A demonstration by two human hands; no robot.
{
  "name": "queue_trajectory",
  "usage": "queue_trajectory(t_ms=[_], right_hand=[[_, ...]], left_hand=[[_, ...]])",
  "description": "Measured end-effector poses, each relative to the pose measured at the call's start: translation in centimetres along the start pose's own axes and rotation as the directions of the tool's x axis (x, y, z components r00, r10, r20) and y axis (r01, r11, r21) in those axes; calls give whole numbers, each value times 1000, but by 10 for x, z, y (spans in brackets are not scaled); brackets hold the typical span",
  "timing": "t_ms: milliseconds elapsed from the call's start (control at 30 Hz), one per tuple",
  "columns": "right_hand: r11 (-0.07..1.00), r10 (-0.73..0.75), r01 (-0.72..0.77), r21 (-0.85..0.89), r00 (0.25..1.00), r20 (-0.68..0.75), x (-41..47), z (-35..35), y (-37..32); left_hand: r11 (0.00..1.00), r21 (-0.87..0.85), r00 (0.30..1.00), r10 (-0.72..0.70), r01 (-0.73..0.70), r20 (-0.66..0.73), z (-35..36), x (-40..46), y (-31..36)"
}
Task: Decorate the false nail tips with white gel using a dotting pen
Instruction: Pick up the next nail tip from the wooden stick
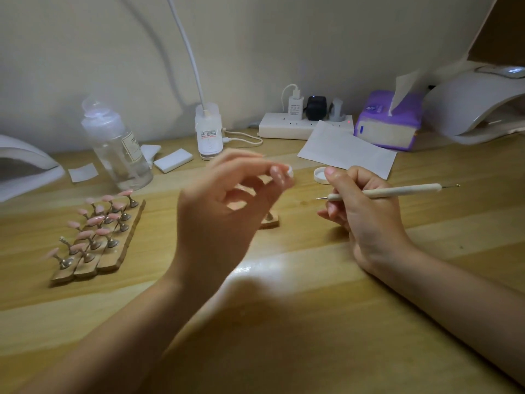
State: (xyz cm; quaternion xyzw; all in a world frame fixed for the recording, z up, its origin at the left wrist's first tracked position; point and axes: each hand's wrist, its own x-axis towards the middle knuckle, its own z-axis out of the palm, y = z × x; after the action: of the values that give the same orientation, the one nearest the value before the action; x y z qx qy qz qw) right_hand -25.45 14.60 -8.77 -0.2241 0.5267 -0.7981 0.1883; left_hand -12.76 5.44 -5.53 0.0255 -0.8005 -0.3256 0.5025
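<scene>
On the wooden desk (284, 294), the right hand (366, 217) grips the dotting pen (383, 191) — tip pointing left toward the small white gel pot (289, 169) the left hand (224, 211) pinches, nearby.

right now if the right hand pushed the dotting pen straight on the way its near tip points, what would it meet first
Probably the left hand: the dotting pen in the right hand points leftward toward it across bare table, though depth is unclear.

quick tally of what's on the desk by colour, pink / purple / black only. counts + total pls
Pink: about 14, the false nail tips on the wooden stands; blur makes the count approximate.
Purple: 1, the tissue pack.
Black: 1, the charger in the power strip.
Total: about 16.
</scene>
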Motion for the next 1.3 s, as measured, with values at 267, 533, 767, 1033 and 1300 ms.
queue_trajectory(t_ms=[267,533,767,1033,1300], right_hand=[[1000,18,-18,-16,1000,-2,0,1,-1],[999,23,-22,-33,1000,12,0,0,-1],[999,28,-27,-46,999,16,0,0,-1],[998,38,-38,-45,999,4,-1,1,-2],[996,18,-18,-92,1000,-4,-2,3,-6]], left_hand=[[973,78,976,-218,219,-23,-30,18,-16],[925,309,926,-297,219,233,-26,7,-30],[868,456,903,-340,194,264,-22,0,-41],[838,510,856,-398,192,331,-18,0,-46],[817,528,787,-476,231,392,-37,14,-44]])
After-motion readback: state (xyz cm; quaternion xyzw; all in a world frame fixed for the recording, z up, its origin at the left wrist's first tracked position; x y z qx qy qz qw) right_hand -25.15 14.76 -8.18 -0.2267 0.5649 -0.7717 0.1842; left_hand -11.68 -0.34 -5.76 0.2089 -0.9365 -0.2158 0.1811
